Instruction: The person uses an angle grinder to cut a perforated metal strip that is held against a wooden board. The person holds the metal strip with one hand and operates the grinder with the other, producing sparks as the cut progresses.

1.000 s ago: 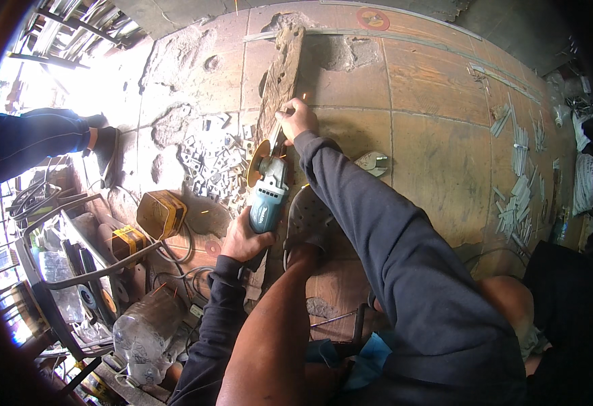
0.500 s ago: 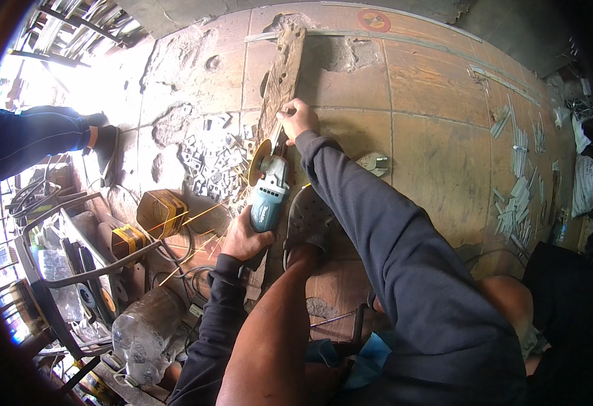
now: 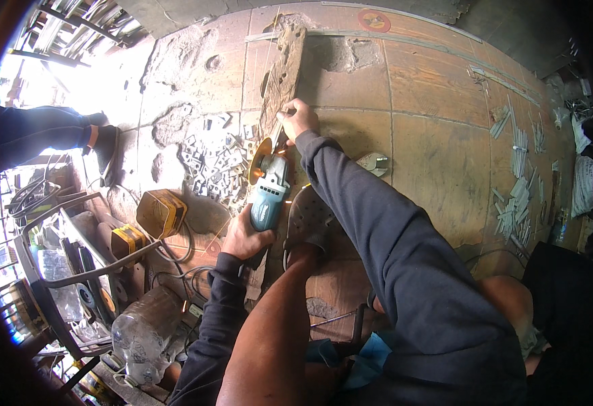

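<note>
My left hand (image 3: 246, 237) is wrapped round the teal body of an angle grinder (image 3: 267, 203). Its thin tan disc (image 3: 260, 161) stands on edge, with a few sparks near it. My right hand (image 3: 301, 124) pinches a small metal piece (image 3: 277, 132) beside the disc, over a worn wooden plank (image 3: 287, 68). My fingers hide part of the piece, so its full shape cannot be made out. A heap of small cut metal pieces (image 3: 216, 162) lies on the floor left of the disc. My shoe (image 3: 306, 220) rests just right of the grinder.
Locking pliers or a wrench (image 3: 374, 163) lie right of my shoe. Yellow-black containers (image 3: 162, 213), cables, a large clear bottle (image 3: 149, 331) and a metal frame (image 3: 39, 271) crowd the left. Thin metal strips (image 3: 516, 203) lie at right. Another person's leg (image 3: 46, 135) is at far left.
Both hands and the grinder have stayed almost in place. The long spark streaks toward the yellow-black containers have thinned to a few small glints.
</note>
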Demonstrator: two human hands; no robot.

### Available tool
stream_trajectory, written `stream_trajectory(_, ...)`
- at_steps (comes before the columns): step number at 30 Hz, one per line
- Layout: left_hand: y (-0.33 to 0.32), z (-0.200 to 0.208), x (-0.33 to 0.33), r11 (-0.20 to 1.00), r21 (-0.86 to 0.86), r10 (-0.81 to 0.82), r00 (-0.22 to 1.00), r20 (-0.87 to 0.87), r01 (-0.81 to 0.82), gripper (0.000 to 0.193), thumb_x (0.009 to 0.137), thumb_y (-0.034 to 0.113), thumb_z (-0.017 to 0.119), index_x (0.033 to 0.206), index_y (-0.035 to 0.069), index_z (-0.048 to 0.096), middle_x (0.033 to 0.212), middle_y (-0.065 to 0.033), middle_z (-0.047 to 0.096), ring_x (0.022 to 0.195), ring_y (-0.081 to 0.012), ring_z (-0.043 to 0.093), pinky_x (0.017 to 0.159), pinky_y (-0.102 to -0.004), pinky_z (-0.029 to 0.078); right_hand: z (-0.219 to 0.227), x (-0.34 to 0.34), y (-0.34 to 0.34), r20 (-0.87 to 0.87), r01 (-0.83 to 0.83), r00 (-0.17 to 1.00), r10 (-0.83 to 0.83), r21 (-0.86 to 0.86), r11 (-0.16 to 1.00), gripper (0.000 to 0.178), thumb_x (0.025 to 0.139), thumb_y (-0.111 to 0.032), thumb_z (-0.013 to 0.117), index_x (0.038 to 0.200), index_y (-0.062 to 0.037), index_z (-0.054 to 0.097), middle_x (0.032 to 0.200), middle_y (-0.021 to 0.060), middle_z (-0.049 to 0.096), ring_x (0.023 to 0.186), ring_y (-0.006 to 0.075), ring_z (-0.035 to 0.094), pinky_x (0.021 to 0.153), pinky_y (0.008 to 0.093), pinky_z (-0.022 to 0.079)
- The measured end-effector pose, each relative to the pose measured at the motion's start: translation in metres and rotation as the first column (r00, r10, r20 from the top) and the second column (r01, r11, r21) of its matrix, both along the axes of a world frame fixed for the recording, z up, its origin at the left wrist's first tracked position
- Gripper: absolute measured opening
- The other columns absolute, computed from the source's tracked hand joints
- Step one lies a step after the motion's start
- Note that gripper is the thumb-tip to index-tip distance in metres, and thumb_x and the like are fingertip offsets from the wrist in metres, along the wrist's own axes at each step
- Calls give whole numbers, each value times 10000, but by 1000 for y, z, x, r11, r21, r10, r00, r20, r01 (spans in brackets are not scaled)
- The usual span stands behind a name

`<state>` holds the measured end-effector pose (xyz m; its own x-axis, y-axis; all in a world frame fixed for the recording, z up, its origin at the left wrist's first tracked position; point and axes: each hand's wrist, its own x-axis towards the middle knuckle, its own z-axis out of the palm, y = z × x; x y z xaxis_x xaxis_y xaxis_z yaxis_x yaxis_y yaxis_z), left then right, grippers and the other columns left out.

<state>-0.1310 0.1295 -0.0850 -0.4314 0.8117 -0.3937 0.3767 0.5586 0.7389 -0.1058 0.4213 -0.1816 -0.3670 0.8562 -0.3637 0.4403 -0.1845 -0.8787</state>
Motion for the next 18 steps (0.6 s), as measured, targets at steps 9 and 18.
stream_trajectory(9,3,0,-3,1000,-22,2,1000,13,-2,697,670,224,884,1268,-57,662,1094,-164,768,971,-269,728,921,-407,570,-7,-3,1,11,-15,1000,15,46,999,289,939,-256,830,1163,-113,716,1031,118,773,769,245,769,490,378,642)
stream_trajectory(18,-1,-5,1,1000,29,9,1000,22,-9,685,664,275,830,1247,-39,652,1056,-265,743,992,-395,731,919,-452,560,-4,-3,0,19,-13,1000,11,73,997,284,945,-265,818,1162,-114,715,1014,116,776,764,249,768,498,375,640)
